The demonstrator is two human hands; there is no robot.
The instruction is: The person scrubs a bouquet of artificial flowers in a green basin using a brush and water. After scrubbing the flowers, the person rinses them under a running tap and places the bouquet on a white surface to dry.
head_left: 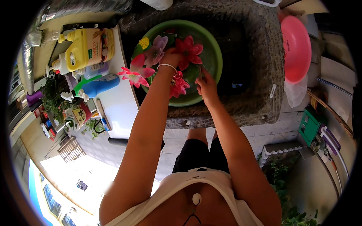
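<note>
A bunch of artificial lotus flowers spreads over the green basin (215, 49). It has a red flower (188, 52), a pale purple flower (155, 52), a pink flower (137, 71) past the left rim, another pink one (178, 86) lower down, and a yellow seed pod (144, 42). My left hand (171, 58), a bracelet at its wrist, is closed among the blooms; its fingertips are hidden behind them. Over the right part of the basin, my right hand (206, 86) pinches a thin, dark, upright piece (200, 71), too small to name.
The basin sits in a dark stone sink (264, 71). To the left, a white counter (122, 109) bears a yellow jug (90, 47), a blue spray bottle (100, 86) and other bottles. A pink basin (297, 49) stands past the sink's right edge.
</note>
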